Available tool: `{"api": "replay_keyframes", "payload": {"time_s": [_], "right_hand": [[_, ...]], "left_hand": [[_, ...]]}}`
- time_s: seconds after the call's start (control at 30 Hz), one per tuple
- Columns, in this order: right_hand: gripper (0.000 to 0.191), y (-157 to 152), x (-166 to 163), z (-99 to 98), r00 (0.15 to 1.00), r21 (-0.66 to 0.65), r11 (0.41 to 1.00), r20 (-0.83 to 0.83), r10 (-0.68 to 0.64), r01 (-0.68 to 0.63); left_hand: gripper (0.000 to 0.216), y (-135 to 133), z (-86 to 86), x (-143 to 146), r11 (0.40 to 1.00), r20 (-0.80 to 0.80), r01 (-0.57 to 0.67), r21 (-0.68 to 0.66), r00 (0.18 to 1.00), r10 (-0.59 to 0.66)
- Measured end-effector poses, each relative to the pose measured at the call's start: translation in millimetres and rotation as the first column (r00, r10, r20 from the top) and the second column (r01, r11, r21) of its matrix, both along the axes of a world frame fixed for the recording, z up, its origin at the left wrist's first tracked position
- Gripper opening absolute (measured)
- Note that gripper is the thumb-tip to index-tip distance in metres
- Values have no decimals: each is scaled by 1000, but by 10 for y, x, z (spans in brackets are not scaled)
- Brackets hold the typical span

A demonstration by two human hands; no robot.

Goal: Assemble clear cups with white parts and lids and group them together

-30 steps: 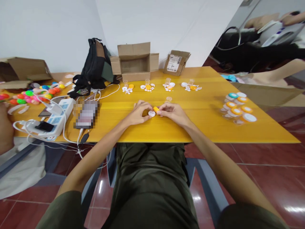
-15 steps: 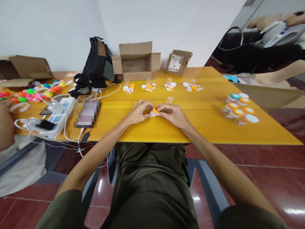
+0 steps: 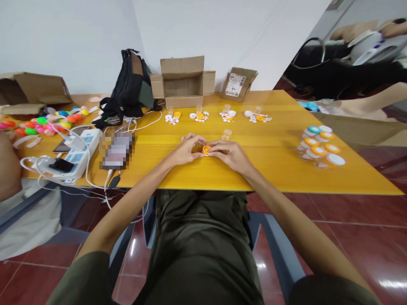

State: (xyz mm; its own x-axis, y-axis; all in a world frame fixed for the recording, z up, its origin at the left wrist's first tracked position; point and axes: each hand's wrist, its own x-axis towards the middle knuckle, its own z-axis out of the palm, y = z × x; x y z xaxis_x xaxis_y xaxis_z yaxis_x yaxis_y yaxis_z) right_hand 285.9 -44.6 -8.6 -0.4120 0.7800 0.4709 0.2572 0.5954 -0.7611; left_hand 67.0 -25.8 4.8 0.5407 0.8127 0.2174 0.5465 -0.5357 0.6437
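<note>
Both hands meet over the table close to its front edge. My left hand (image 3: 187, 150) pinches the left side of an orange ring-shaped cap (image 3: 206, 150), and my right hand (image 3: 229, 153) grips its right side. A whitish part shows beneath the cap, too small to make out. Just beyond my right hand stands a small clear plastic cup (image 3: 227, 134). Further back, small groups of clear cups, orange caps (image 3: 177, 115), white discs (image 3: 232, 113) and little white pieces (image 3: 173, 121) lie in a row.
Several capped clear jars (image 3: 318, 150) stand at the right. At the left are a power strip (image 3: 82, 148) with cables, a phone (image 3: 119, 150), a black backpack (image 3: 129, 87) and colourful balls (image 3: 41, 123). Open cardboard boxes (image 3: 182, 101) line the back. Another person's arm (image 3: 8, 167) shows far left.
The orange cap has tipped from a slanted position to lie flatter, its round opening now facing up. The whitish part below it is more hidden. Both hands stay nearly in place.
</note>
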Motion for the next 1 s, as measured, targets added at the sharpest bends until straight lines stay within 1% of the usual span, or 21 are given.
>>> {"api": "replay_keyframes", "payload": {"time_s": [0.17, 0.33, 0.53, 0.7, 0.83, 1.0], "right_hand": [[18, 11, 11, -18, 1000, 34, 999, 19, 14, -15], [17, -2, 2, -3, 999, 55, 998, 53, 8, -10], [19, -21, -5, -15, 996, 133, 991, 87, -11, 0], [21, -29, -12, -15, 993, 172, 985, 119, -16, -5], [22, -35, -16, 3, 990, 177, 984, 137, -25, 1], [17, -26, -19, 6, 993, 140, 990, 115, -28, 12]], "left_hand": [[41, 7, -26, 3, 1000, 17, -10, 21, 1000, 10], [37, 14, -36, 3, 999, 26, -16, 40, 1000, 15], [36, 36, -57, -11, 998, 32, -5, 60, 999, 3], [35, 45, -69, -23, 996, 24, 13, 86, 1000, -16], [33, 37, -58, -16, 993, -2, 16, 113, 1000, -16], [23, 38, -51, -10, 989, -15, 8, 148, 1000, -6]]}}
